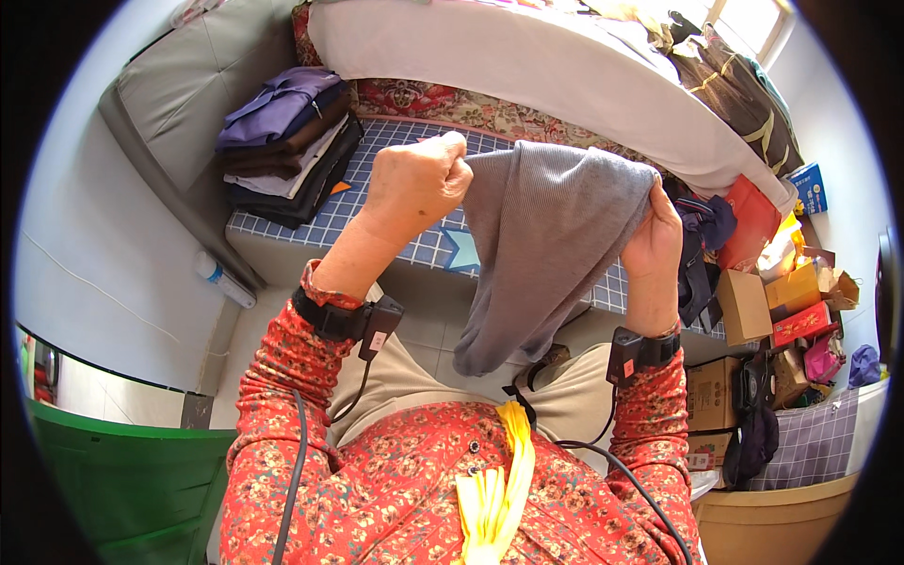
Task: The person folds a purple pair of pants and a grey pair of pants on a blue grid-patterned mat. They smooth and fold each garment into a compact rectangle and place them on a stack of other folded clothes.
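Note:
A grey ribbed knit garment (544, 233) hangs in the air between my two hands, its lower end dangling above my lap. My left hand (424, 176), in a fist, grips one upper corner. At the opposite upper edge my right hand (653, 229) pinches the cloth, with part of the fingers hidden behind it. Behind the garment lies a bed with a blue checked sheet (417, 187) bearing a pale star (462, 251). A stack of folded clothes (286, 148), with a purple piece on top, sits on the bed to the left.
A grey padded headboard (205, 92) stands at the left, with a spray can (226, 279) below. Dark clothing (699, 240), a red bag (752, 222) and several cardboard boxes (713, 392) crowd the right. Cables (293, 480) run along both sleeves. A green cabinet (134, 487) is at lower left.

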Action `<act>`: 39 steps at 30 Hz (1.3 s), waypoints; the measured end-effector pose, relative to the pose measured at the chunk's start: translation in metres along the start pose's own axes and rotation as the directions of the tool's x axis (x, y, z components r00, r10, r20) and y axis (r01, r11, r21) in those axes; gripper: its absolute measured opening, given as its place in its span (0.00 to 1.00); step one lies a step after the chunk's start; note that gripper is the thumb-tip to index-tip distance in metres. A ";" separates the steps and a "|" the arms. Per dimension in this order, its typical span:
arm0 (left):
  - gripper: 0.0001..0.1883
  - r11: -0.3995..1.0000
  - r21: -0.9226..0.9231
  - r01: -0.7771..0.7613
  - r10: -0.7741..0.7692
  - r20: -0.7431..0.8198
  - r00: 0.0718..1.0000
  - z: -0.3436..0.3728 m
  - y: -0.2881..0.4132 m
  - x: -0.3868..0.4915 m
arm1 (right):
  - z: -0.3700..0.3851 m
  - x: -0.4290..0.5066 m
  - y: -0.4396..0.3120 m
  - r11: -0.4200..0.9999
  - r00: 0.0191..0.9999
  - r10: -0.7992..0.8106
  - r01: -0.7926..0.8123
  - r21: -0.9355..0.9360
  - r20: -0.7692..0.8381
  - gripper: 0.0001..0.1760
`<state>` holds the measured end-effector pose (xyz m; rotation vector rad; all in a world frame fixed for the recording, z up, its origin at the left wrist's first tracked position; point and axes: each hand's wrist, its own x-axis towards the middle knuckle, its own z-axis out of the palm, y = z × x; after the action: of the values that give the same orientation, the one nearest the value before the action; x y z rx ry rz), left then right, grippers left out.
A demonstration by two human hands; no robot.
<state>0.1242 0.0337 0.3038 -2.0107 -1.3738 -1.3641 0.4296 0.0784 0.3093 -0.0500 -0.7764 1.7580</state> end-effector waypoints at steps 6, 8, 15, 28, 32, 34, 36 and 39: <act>0.07 0.878 -0.323 0.354 -0.295 0.217 0.930 -0.011 0.009 -0.010 | 0.000 -0.001 0.003 0.998 1.000 -0.008 0.007 -0.058 -0.011 0.18; 0.08 0.635 -0.631 0.446 -0.189 0.432 0.882 -0.001 0.026 -0.017 | -0.001 0.001 0.007 0.999 1.000 0.021 -0.021 -0.028 -0.004 0.17; 0.12 0.279 -0.601 0.749 -0.241 0.711 0.660 0.028 0.041 -0.015 | -0.009 0.000 0.017 1.000 1.000 0.017 -0.017 -0.016 -0.008 0.17; 0.15 -0.454 -0.514 0.728 -0.024 0.824 0.566 0.035 0.011 -0.035 | -0.019 0.002 0.013 0.998 0.998 0.058 -0.058 -0.005 -0.025 0.17; 0.17 0.139 -0.587 0.798 -0.092 0.794 0.601 0.043 0.010 -0.059 | -0.018 0.002 0.013 0.999 0.998 0.053 -0.053 0.005 -0.024 0.17; 0.20 0.076 -0.537 0.840 -0.192 0.819 0.540 0.047 0.013 -0.065 | -0.018 0.001 0.013 0.997 0.997 0.072 -0.073 0.040 0.016 0.18; 0.24 0.002 -0.446 0.895 -0.213 0.874 0.436 0.050 0.022 -0.068 | -0.018 0.000 0.012 0.995 0.996 0.087 -0.087 0.052 0.017 0.18; 0.26 -0.005 -0.606 0.796 -0.109 0.791 0.602 0.050 0.040 -0.068 | -0.019 0.000 0.011 0.994 0.996 0.083 -0.085 0.067 0.024 0.19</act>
<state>0.1796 0.0150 0.2309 -3.0748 -1.8090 -2.7400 0.4283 0.0858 0.2885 -0.0188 -0.7386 1.8662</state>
